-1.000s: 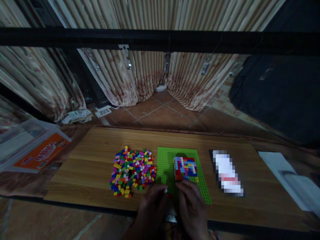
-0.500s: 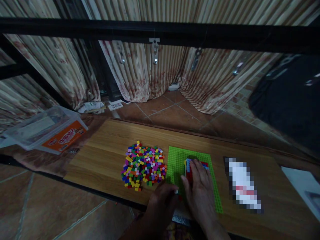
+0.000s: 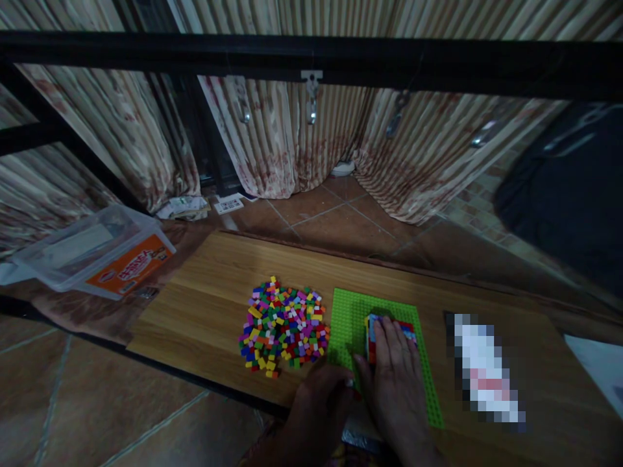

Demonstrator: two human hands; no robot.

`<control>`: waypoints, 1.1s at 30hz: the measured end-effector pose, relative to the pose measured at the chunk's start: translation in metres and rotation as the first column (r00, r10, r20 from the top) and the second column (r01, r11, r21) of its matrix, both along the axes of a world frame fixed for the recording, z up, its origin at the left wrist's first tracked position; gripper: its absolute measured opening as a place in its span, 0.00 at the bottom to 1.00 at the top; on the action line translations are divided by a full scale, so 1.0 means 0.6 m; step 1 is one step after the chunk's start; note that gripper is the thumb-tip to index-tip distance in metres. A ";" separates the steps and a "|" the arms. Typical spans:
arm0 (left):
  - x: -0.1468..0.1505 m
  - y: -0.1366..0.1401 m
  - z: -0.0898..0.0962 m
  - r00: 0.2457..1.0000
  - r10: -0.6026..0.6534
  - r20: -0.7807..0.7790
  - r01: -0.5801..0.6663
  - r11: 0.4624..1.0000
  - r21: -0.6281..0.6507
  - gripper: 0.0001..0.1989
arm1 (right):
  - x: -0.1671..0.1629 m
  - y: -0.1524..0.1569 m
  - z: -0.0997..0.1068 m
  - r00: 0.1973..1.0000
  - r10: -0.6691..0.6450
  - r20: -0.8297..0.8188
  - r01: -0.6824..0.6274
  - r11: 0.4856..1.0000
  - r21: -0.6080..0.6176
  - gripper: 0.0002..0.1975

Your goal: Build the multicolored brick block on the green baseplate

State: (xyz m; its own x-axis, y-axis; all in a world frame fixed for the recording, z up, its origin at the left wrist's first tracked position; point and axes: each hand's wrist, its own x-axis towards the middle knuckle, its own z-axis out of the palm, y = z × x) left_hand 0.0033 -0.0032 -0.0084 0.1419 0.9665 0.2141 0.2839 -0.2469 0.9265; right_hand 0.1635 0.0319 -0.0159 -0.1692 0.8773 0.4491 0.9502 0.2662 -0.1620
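My right hand (image 3: pixel 396 370) lies with its fingers stretched out over a low build of toy bricks (image 3: pixel 371 331), covering most of it. Red, blue and yellow bricks show around its edges. The build sits on a green studded baseplate (image 3: pixel 348 311). At the plate's near left corner, my left hand (image 3: pixel 318 399) is closed in a pinch. A small white brick (image 3: pixel 350 383) shows at its fingertips, with a bit of red beside it that I cannot make out. Left of the plate spreads a pile of loose coloured bricks (image 3: pixel 285 324).
The wooden board (image 3: pixel 195 292) carries all this. A blurred-out white item (image 3: pixel 487 370) lies to the right, and a white sheet (image 3: pixel 596 370) beyond it. At the left stands a clear plastic box (image 3: pixel 97 250) with an orange label. A dark bar (image 3: pixel 311 55) crosses ahead.
The view has shifted slightly, so the board's contents appear a little further right and lower. Both hands keep nearly the same pose and place.
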 end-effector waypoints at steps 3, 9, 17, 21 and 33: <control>0.001 0.002 -0.004 1.000 0.013 -0.007 -0.013 1.000 0.011 0.11 | -0.002 0.001 0.000 1.000 -0.008 -0.006 0.008 1.000 0.014 0.33; -0.002 0.003 0.001 1.000 0.013 -0.023 -0.013 1.000 0.006 0.09 | -0.006 0.004 0.000 0.999 -0.016 -0.038 0.017 0.999 0.032 0.32; -0.006 0.002 0.009 0.998 0.004 -0.060 -0.006 1.000 -0.030 0.09 | -0.007 0.004 0.000 0.997 -0.022 -0.070 0.023 0.999 0.024 0.31; -0.006 0.003 0.010 0.997 0.016 -0.074 -0.017 1.000 -0.007 0.10 | -0.009 0.005 0.003 0.996 -0.032 -0.078 0.033 0.999 0.018 0.31; -0.003 0.002 0.008 0.998 0.040 -0.055 -0.039 0.999 0.009 0.09 | -0.009 0.003 0.006 0.998 -0.041 -0.057 0.041 0.999 -0.001 0.32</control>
State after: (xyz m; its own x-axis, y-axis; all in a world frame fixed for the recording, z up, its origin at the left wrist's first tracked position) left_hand 0.0017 -0.0022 -0.0037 0.1156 0.9698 0.2149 0.3446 -0.2421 0.9070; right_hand 0.1584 0.0338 -0.0126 -0.1074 0.8828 0.4573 0.9494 0.2277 -0.2165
